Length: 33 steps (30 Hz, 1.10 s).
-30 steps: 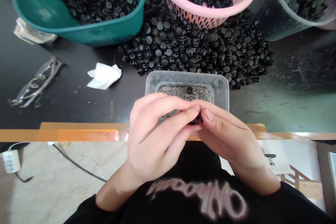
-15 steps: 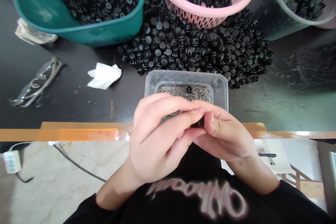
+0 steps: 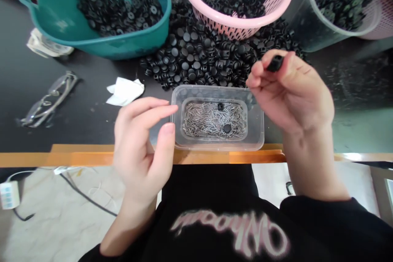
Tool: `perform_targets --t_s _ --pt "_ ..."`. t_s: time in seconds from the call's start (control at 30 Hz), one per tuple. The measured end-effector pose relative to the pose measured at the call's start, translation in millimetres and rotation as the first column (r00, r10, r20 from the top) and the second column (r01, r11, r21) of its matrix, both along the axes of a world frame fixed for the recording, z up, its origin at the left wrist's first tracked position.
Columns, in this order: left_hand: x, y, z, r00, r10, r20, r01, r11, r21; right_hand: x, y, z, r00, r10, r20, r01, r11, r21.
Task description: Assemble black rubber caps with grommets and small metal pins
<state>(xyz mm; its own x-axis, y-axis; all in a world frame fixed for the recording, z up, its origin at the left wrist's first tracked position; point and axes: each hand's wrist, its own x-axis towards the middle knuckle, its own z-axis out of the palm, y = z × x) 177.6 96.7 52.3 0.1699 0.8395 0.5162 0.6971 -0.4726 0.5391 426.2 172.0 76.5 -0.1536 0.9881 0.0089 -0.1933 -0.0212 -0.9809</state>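
My right hand [image 3: 291,94] is raised over the right side of the table, pinching a small black plastic part [image 3: 274,64] between thumb and fingertips. My left hand [image 3: 143,143] hovers left of a clear plastic tray [image 3: 256,131], fingers apart and holding nothing. The tray holds several small metal springs [image 3: 211,119] and two black parts. Behind it lies a big loose pile of black round parts [image 3: 208,59] on the black table [image 3: 353,123].
A teal basin [image 3: 116,43], a pink basket [image 3: 236,24] and a clear tub [image 3: 310,28] at the back all hold black parts. Glasses [image 3: 46,100] and a crumpled white tissue [image 3: 124,91] lie at left. An orange strip [image 3: 76,157] runs along the near table edge.
My hands were pressed together over the tray on a black part. They have separated: the right hand lifted up and right with the part, the left drew back left and opened.
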Motion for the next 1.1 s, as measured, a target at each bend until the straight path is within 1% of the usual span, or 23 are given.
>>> perform_targets --t_s 0.07,0.1,0.17,0.23,0.3,0.37,0.4,0.43,0.47,0.5,0.57,0.6,0.63,0.67,0.7,0.73,0.77,0.83,0.87,0.93,1.0,1.03,1.1 --pt "0 -1 -4.7 0.986 0.104 0.127 -0.105 0.994 0.002 2 16 -1.3 0.999 0.002 0.043 -0.004 0.999 0.052" --pt "1 -1 -6.6 0.978 0.119 0.17 -0.119 0.993 -0.012 2 24 -3.2 0.996 -0.012 0.092 0.005 0.997 0.077" --pt "2 -2 -9.2 0.977 0.089 0.193 -0.082 0.996 -0.045 1 37 -7.9 0.968 -0.038 0.249 0.014 0.995 0.098" --pt "3 -3 -9.6 0.977 0.062 0.206 -0.05 0.997 -0.061 -1 42 -11.4 0.89 -0.079 0.449 0.011 0.988 0.152" --pt "3 -3 -7.9 0.977 0.044 0.21 -0.026 0.996 -0.09 -6 39 -10.6 0.782 -0.141 0.607 -0.042 0.96 0.276" --pt "5 -2 -5.0 0.979 0.025 0.201 -0.003 0.994 -0.108 -11 30 -5.2 0.689 -0.201 0.697 -0.119 0.917 0.382" --pt "6 -1 -3.5 0.982 0.009 0.189 0.013 0.993 -0.119 -15 23 -1.7 0.649 -0.21 0.731 -0.158 0.903 0.4" --pt "7 0 -2.1 0.986 -0.018 0.168 0.041 0.99 -0.134 -18 17 1.6 0.607 -0.193 0.771 -0.206 0.899 0.387" --pt "8 1 -0.8 0.989 -0.061 0.132 0.081 0.986 -0.149 -22 12 4.0 0.554 -0.158 0.817 -0.264 0.898 0.352" --pt "10 3 0.3 0.989 -0.12 0.081 0.132 0.978 -0.164 -25 7 5.4 0.479 -0.104 0.872 -0.34 0.893 0.294" --pt "13 6 2.9 0.968 -0.247 -0.052 0.232 0.953 -0.195 -32 1 4.7 0.264 -0.006 0.964 -0.489 0.861 0.139" --pt "16 8 4.6 0.946 -0.298 -0.126 0.265 0.937 -0.225 -35 -1 3.3 0.149 0.013 0.989 -0.531 0.845 0.068" --pt "18 10 6.9 0.921 -0.338 -0.196 0.28 0.921 -0.271 -38 -3 1.9 0.049 0.014 0.999 -0.552 0.834 0.016" --pt "21 11 9.5 0.893 -0.371 -0.256 0.279 0.901 -0.334 -41 -4 0.7 -0.026 0.004 1.0 -0.558 0.829 -0.017" --pt "24 13 12.5 0.865 -0.4 -0.303 0.265 0.877 -0.402 -43 -5 0.0 -0.073 -0.009 0.997 -0.555 0.831 -0.033" --pt "27 15 15.4 0.837 -0.43 -0.338 0.248 0.849 -0.467 -44 -6 -0.3 -0.101 -0.015 0.995 -0.551 0.833 -0.043" --pt "30 17 17.8 0.813 -0.459 -0.36 0.236 0.823 -0.516 -46 -7 -0.4 -0.121 -0.009 0.993 -0.55 0.833 -0.059" --pt "36 23 20.3 0.78 -0.504 -0.371 0.24 0.788 -0.567 -46 -10 -1.1 -0.143 0.018 0.989 -0.541 0.836 -0.094" --pt "39 26 20.1 0.769 -0.525 -0.366 0.252 0.774 -0.581 -46 -11 -2.1 -0.143 0.031 0.989 -0.535 0.838 -0.104" --pt "44 32 17.1 0.751 -0.564 -0.345 0.284 0.746 -0.602 -43 -14 -5.4 -0.114 0.058 0.992 -0.538 0.836 -0.111" --pt "48 39 13.3 0.741 -0.585 -0.33 0.308 0.733 -0.606 -36 -16 -8.4 -0.035 0.055 0.998 -0.523 0.85 -0.066" --pt "49 41 11.9 0.74 -0.586 -0.331 0.311 0.734 -0.604 -32 -17 -9.1 0.029 0.03 0.999 -0.501 0.865 -0.012" --pt "51 45 10.9 0.742 -0.579 -0.339 0.301 0.738 -0.604 -23 -18 -7.8 0.202 -0.046 0.978 -0.436 0.89 0.132"
